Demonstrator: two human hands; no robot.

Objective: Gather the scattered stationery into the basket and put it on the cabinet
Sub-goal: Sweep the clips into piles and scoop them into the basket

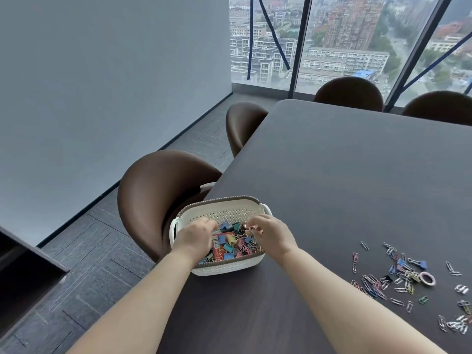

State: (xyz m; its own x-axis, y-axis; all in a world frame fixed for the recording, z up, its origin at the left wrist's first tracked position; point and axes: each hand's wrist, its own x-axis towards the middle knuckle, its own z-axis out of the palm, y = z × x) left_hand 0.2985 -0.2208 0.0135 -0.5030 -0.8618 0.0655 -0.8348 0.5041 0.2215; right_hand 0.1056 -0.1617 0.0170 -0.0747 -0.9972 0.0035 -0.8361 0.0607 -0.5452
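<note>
A white perforated basket (224, 267) with a brown rim stands at the left edge of the dark table (344, 175). It holds several coloured binder clips and paper clips (236, 245) and a red packet. Both my hands hover over the basket. My left hand (195, 237) has its fingers curled down above the clips; what it holds is hidden. My right hand (270, 232) pinches some pink paper clips above the basket. Scattered paper clips and binder clips (403, 277) and a small tape roll (427, 278) lie on the table at the right.
A brown chair (158, 190) stands just left of the basket, another (242, 123) beyond it, and two more at the table's far side by the window. A dark cabinet edge (25, 264) shows at the lower left.
</note>
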